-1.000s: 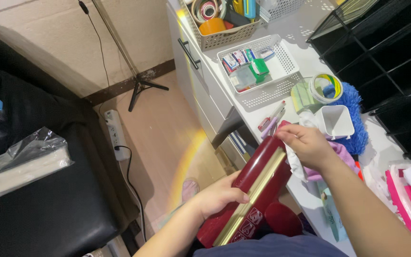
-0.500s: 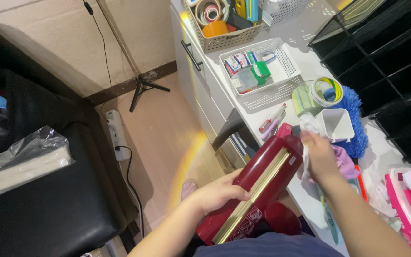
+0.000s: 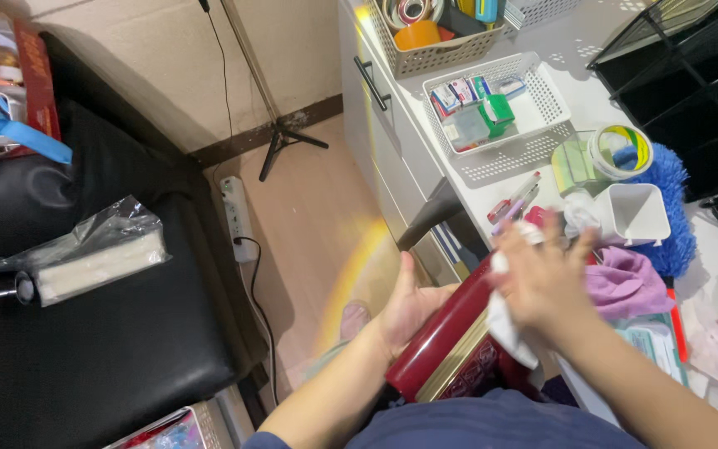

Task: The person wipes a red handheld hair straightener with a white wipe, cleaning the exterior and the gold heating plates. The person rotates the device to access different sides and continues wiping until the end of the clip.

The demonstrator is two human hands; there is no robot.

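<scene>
My left hand (image 3: 405, 309) grips the left side of a dark red box with a gold band (image 3: 450, 349) that rests over my lap, tilted toward the desk. My right hand (image 3: 542, 278) is blurred with motion over the box's upper end and presses a white cloth or wipe (image 3: 504, 328) against it. The far end of the box is hidden behind this hand.
A white desk (image 3: 575, 37) on the right carries a mesh tray of small items (image 3: 492, 108), a basket of tape rolls (image 3: 434, 29), a tape roll (image 3: 621, 150), a white cup (image 3: 637, 214), a purple cloth (image 3: 629, 283) and black shelving (image 3: 691, 66). A black seat (image 3: 85, 333) with a plastic-wrapped packet (image 3: 93, 254) lies left.
My right hand has slid down from the box's top edge onto its face, now with a white cloth under it. The left hand keeps its hold.
</scene>
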